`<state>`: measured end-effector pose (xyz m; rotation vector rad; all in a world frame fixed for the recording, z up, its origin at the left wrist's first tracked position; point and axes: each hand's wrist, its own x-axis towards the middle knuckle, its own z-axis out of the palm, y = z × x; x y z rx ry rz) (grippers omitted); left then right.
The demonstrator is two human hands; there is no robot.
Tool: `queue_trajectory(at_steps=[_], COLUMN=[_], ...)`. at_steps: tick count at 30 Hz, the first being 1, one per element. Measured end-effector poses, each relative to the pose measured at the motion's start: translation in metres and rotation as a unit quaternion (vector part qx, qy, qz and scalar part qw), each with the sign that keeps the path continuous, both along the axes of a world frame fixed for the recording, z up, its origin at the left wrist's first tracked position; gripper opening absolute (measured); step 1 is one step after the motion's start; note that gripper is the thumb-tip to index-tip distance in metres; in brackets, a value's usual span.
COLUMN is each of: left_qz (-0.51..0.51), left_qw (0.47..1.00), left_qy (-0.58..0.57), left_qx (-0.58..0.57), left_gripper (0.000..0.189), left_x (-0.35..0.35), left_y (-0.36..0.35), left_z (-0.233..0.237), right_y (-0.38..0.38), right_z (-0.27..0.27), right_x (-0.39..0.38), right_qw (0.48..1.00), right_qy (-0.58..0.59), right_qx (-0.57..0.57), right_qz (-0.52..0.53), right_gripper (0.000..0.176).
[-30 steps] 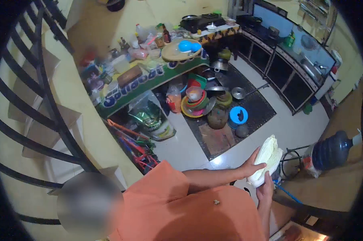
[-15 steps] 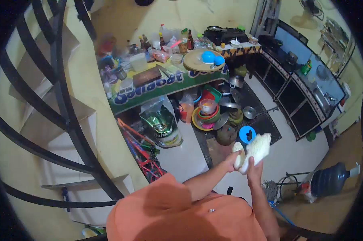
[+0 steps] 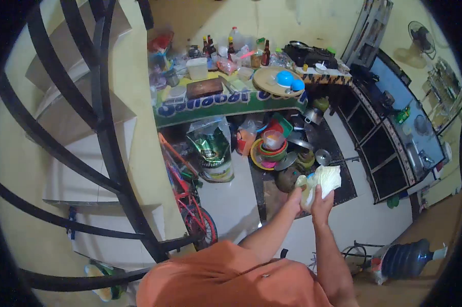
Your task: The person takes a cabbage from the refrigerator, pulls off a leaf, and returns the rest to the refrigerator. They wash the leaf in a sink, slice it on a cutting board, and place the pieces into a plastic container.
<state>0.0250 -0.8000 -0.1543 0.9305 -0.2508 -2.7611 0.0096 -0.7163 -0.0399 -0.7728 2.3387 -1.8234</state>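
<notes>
In front of my body, both hands hold pale, crinkled pieces that look like napa cabbage. My right hand (image 3: 322, 205) grips the larger, whitish cabbage piece (image 3: 329, 179), its thumb lying along the near side. Closed on the narrower, yellowish cabbage piece (image 3: 305, 190) is my left hand (image 3: 293, 201). The two pieces sit side by side; whether they are joined at the base is hidden by the fingers. Just behind them on the floor, a dark round pot (image 3: 288, 178) shows, and only a sliver of a blue round item is visible.
Stacked basins (image 3: 269, 148), lids and pots crowd the floor ahead. A low table (image 3: 210, 110) bears bottles, a box and a round tray (image 3: 264, 82). Black stair railing (image 3: 105, 138) and a red bicycle (image 3: 190, 204) are left; a water jug (image 3: 407, 258) lies right.
The view has swung left, so the room appears further right. My hands have moved slightly up and forward with the cabbage, now covering most of the blue round item.
</notes>
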Motion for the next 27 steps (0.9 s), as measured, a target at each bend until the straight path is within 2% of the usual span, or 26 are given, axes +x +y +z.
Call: queue_trajectory(at_steps=[1, 2, 4, 5, 6, 7, 9, 10, 12, 13, 14, 16, 17, 18, 19, 20, 22, 24, 25, 27], left_qz=[0.010, 0.033, 0.069, 0.091, 0.110, 0.095, 0.049, 0.042, 0.062, 0.136, 0.140, 0.107, 0.143, 0.181, 0.178, 0.186, 0.161, 0.166, 0.167, 0.057], left_qw=[1.000, 0.998, 0.977, 0.967, 0.956, 0.941, 0.904, 0.919, 0.943, 0.923, 0.907, 0.909, 0.861, 0.787, 0.746, 0.804, 0.930, 0.919, 0.901, 0.959], left_qy=[-0.006, 0.044, 0.185, 0.227, 0.266, 0.323, 0.425, 0.388, 0.248, 0.210, 0.192, 0.134, 0.029, -0.079, -0.132, -0.096, -0.040, -0.070, -0.039, 0.099], left_qx=[0.016, 0.012, 0.084, 0.070, 0.058, 0.027, -0.031, -0.062, -0.212, -0.292, -0.347, -0.381, -0.487, -0.585, -0.628, -0.557, -0.327, -0.350, -0.398, -0.259], left_gripper=[0.037, 0.044, 0.056, 0.064, 0.072, 0.075, 0.083, 0.075, 0.074, 0.063, 0.061, 0.062, 0.061, 0.060, 0.057, 0.067, 0.063, 0.064, 0.066, 0.056], left_x=[0.003, 0.007, 0.033, 0.037, 0.039, 0.042, 0.036, 0.032, 0.023, 0.024, 0.019, 0.012, 0.012, 0.018, 0.020, -0.002, 0.014, 0.025, 0.032, 0.047], left_y=[0.006, 0.014, 0.021, 0.019, 0.018, 0.018, 0.019, 0.019, 0.017, 0.021, 0.019, 0.013, 0.014, 0.010, -0.005, -0.037, -0.070, -0.088, -0.089, -0.112], left_z=[0.007, 0.013, 0.067, 0.078, 0.086, 0.103, 0.125, 0.130, 0.145, 0.169, 0.172, 0.170, 0.170, 0.175, 0.169, 0.107, 0.098, 0.080, 0.070, -0.002], right_y=[0.006, 0.011, 0.023, 0.026, 0.028, 0.030, 0.037, 0.038, 0.038, 0.038, 0.040, 0.037, 0.039, 0.046, 0.048, 0.047, 0.043, 0.040, 0.030, 0.039], right_z=[0.006, 0.012, 0.037, 0.055, 0.060, 0.076, 0.090, 0.106, 0.096, 0.091, 0.084, 0.071, 0.068, 0.067, 0.070, 0.077, 0.092, 0.087, 0.078, 0.039], right_x=[-0.001, -0.002, -0.007, -0.007, -0.014, -0.016, -0.032, -0.033, -0.042, -0.043, -0.043, -0.042, -0.041, -0.036, -0.032, -0.029, -0.015, -0.010, -0.011, -0.014], right_qw=[0.999, 0.998, 0.994, 0.993, 0.976, 0.969, 0.936, 0.915, 0.914, 0.913, 0.913, 0.923, 0.949, 0.948, 0.964, 0.978, 0.973, 0.982, 0.982, 0.943], right_qy=[-0.032, -0.066, -0.100, -0.109, -0.168, -0.205, -0.278, -0.308, -0.311, -0.323, -0.335, -0.324, -0.266, -0.269, -0.223, -0.171, -0.184, -0.149, -0.152, -0.327], right_qx=[-0.003, -0.006, -0.019, -0.018, -0.112, -0.126, -0.188, -0.222, -0.240, -0.230, -0.220, -0.208, -0.168, -0.167, -0.134, -0.100, -0.125, -0.100, -0.099, -0.060], right_qz=[-0.002, -0.003, 0.035, 0.043, 0.076, 0.063, 0.110, 0.135, 0.104, 0.093, 0.079, -0.004, -0.027, -0.038, -0.052, -0.061, -0.069, -0.050, -0.049, 0.003], right_gripper=[0.044, 0.043, 0.045, 0.045, 0.044, 0.043, 0.042, 0.042, 0.042, 0.043, 0.044, 0.045, 0.045, 0.045, 0.044, 0.044, 0.043, 0.041, 0.041, 0.040])
